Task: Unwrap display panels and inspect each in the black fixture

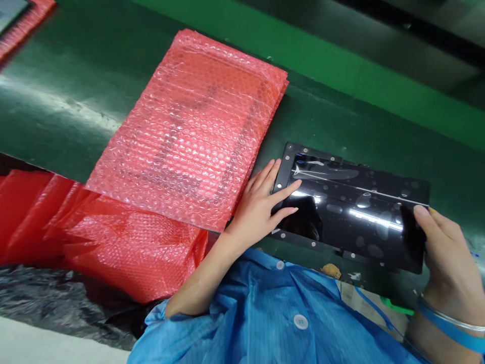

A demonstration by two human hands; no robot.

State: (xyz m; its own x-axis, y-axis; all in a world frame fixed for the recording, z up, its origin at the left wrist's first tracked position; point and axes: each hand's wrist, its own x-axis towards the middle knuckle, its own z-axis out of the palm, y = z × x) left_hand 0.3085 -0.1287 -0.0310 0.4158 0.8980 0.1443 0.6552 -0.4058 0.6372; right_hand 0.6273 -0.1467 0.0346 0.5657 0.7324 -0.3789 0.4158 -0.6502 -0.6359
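Grips R end of black panel (364,217) w/ R hand (450,253), w/ thumb over top face & fingers curled at edge. Rests L hand (255,205) flat & spread, unclenched, w/ thumb & index on panel's L end, other fingers alongside its L edge, toward the wrap. Has panel lying approx. btwn 3 & 4 o'clock on green bench (341,126), slightly tilted in view, w/ glossy film over its face, bright reflections & small round pale dots along the rim.

At 10 o'clock, just beside L hand: stack of red bubble wrap (189,131), flat on bench, w/ dark bars showing thru. At 8 o'clock: loose red bubble sheeting (129,242), crumpled, hanging off bench's near edge, w/ black plastic (49,298) below. At far 10 o'clock, in corner: another red-wrapped item (22,25), cut off by frame. At 4 o'clock, near panel: small tan lump (331,271); farther out, R wrist w/ blue band (452,328) & thin bracelet (460,323). At 6 o'clock: blue coat (265,313) w/ white buttons.
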